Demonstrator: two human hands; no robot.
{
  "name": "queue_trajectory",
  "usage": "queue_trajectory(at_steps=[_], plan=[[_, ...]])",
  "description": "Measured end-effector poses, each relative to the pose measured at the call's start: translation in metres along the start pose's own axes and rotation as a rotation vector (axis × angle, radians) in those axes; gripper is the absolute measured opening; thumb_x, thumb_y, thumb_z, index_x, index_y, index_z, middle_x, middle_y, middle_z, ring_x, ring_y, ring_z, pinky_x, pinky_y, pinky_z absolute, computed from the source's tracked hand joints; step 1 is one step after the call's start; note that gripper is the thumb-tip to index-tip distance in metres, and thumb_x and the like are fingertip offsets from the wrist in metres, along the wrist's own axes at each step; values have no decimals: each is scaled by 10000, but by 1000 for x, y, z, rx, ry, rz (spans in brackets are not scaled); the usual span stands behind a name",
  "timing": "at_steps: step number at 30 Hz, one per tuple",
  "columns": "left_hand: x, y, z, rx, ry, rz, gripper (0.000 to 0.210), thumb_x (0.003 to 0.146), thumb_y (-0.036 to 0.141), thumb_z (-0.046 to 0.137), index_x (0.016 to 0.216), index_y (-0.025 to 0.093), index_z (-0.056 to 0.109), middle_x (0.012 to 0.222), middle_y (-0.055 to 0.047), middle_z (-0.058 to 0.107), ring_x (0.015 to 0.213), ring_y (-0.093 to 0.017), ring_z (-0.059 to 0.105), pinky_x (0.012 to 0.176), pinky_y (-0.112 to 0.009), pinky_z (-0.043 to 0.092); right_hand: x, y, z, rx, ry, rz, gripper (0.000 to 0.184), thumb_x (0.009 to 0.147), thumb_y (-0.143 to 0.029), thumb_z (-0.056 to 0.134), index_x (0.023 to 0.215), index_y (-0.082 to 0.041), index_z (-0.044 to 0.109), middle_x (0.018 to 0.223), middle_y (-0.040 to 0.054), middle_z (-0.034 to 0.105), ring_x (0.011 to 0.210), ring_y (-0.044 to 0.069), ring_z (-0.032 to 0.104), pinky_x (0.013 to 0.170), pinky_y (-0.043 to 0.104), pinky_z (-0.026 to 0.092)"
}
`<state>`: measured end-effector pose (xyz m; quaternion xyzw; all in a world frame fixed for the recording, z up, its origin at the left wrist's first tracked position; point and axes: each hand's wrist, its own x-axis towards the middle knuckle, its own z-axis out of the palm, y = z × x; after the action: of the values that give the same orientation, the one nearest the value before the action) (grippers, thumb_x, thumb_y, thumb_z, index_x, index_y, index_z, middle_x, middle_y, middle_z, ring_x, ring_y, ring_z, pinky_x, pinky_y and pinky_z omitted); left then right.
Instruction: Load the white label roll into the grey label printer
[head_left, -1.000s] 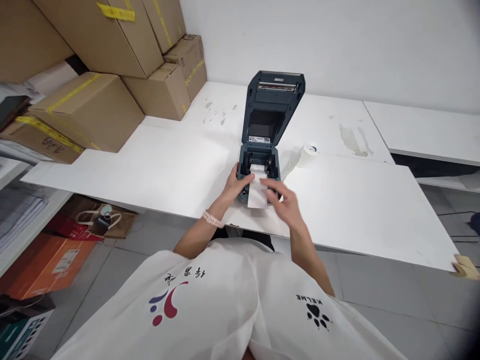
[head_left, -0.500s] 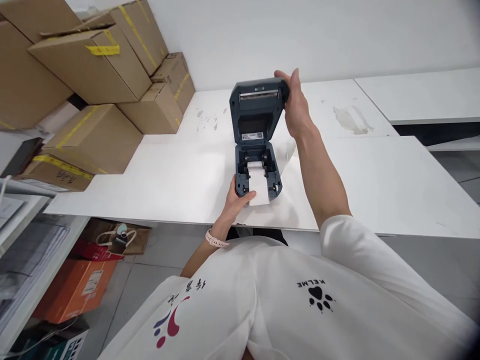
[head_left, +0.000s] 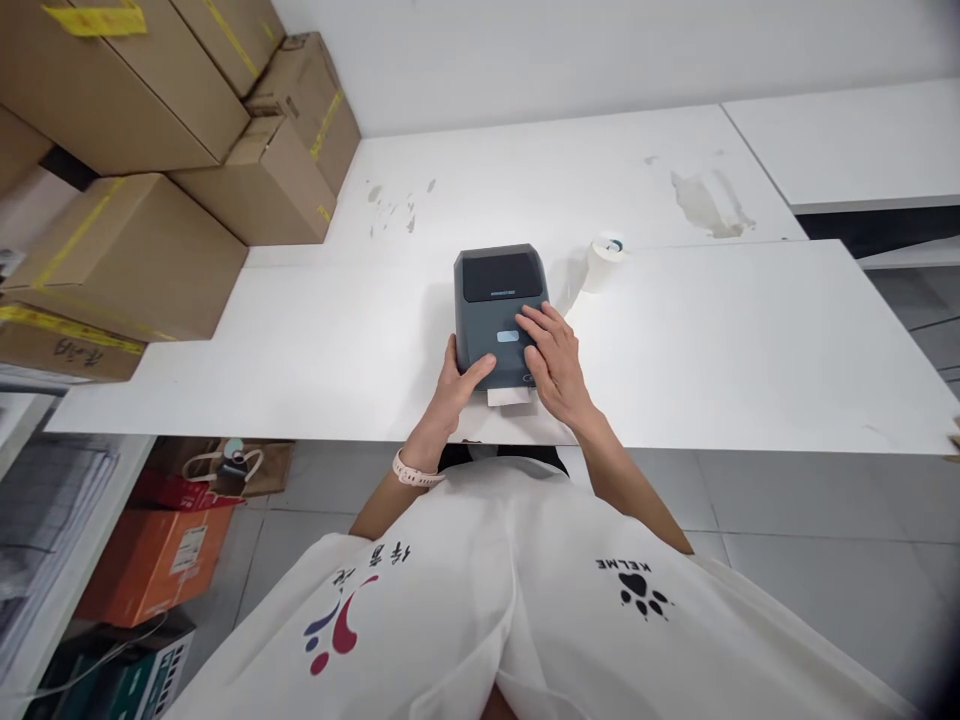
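A dark grey label printer [head_left: 487, 320] stands on the white table with its lid down. From its front edge a short piece of white label paper [head_left: 510, 396] sticks out. My left hand [head_left: 456, 385] grips the printer's left front corner, thumb on top and fingers along the side. On the right part of the lid lies my right hand [head_left: 556, 365], fingers stretched out and holding nothing. Behind the printer to the right is a white paper roll [head_left: 602, 265], with a strip leading from it toward the printer's back. The printer's inside is hidden.
Cardboard boxes [head_left: 135, 260] with yellow tape are stacked at the left end of the white table [head_left: 337, 370]. Below on the left are an orange box [head_left: 161, 565] and a shelf [head_left: 97, 540] with papers. A white wall [head_left: 570, 60] stands behind.
The printer's lid has swung down from upright to shut. My right hand has come down from the lid's raised edge onto its top. The paper roll has come into plain view.
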<state>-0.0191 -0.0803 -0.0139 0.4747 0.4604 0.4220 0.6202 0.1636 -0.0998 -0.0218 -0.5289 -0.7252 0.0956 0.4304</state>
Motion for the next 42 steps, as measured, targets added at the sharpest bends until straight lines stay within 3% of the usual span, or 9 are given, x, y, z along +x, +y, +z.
queue_trajectory(at_steps=[10, 13, 15, 18, 21, 28, 33, 37, 42], plan=[[0, -7, -5, 118, 2, 88, 726, 817, 569, 698, 1419, 227, 479, 1436, -118, 583, 1279, -279, 575, 1051, -410, 485, 1, 6, 11, 55, 137, -27, 385, 1058, -337, 328, 1371, -307, 550, 1421, 45, 596, 1477, 233, 403, 1221, 508, 357], [-17, -12, -14, 349, 160, 26, 693, 776, 625, 713, 1300, 199, 558, 1341, -138, 616, 1121, -248, 617, 917, -375, 512, 1, 5, 11, 65, 137, -23, 375, 1056, -350, 332, 1338, -286, 571, 1416, 62, 606, 1475, 252, 411, 1210, 526, 365], [-31, -14, -17, 467, 226, -67, 559, 768, 658, 698, 1036, 169, 661, 1070, -113, 689, 906, -201, 615, 794, -342, 495, 2, 4, 10, 73, 130, -15, 366, 1055, -355, 336, 1316, -282, 582, 1412, 66, 612, 1474, 258, 415, 1203, 536, 369], [-42, -13, -11, 321, -31, -248, 560, 835, 704, 571, 757, 162, 691, 748, -62, 660, 635, -130, 509, 615, -298, 410, 1, 4, 9, 106, 151, -28, 349, 1052, -343, 360, 1322, -278, 571, 1400, 71, 621, 1466, 255, 424, 1199, 540, 370], [-40, -8, 2, 80, -229, -346, 514, 828, 652, 600, 772, 158, 733, 678, -45, 652, 539, -96, 450, 534, -279, 336, 0, 4, 10, 143, 183, -53, 361, 1048, -327, 390, 1376, -267, 528, 1402, 87, 620, 1465, 247, 420, 1194, 530, 376], [-33, -14, 8, 68, -193, -278, 410, 786, 562, 688, 661, 173, 722, 477, 18, 547, 466, -81, 420, 513, -270, 314, -1, 1, 7, 5, 132, -39, 353, 1054, -356, 373, 1251, -263, 650, 1413, 81, 620, 1465, 252, 431, 1174, 515, 386], [-35, -17, 0, 158, -208, -230, 471, 805, 610, 662, 631, 174, 709, 510, -9, 599, 459, -97, 463, 514, -281, 347, 3, -7, -2, -234, 52, -15, 284, 1025, -422, 486, 1187, -328, 701, 1418, 26, 642, 1443, 281, 452, 1240, 584, 158], [-35, -11, -9, 187, 19, -69, 607, 861, 622, 581, 431, 200, 507, 426, 20, 425, 442, -89, 368, 509, -291, 309, 2, -11, 0, -243, 32, 11, 275, 1014, -459, 495, 1155, -327, 691, 1447, 23, 617, 1488, 301, 387, 1241, 613, 104], [-37, -10, -27, 75, 290, 76, 516, 900, 521, 565, 499, 203, 505, 504, 21, 422, 510, -99, 371, 535, -283, 320, -23, -10, 10, -9, 130, 140, 467, 1018, -505, 423, 1437, -305, 477, 1654, 124, 330, 1517, 319, 345, 1186, 614, 295]])
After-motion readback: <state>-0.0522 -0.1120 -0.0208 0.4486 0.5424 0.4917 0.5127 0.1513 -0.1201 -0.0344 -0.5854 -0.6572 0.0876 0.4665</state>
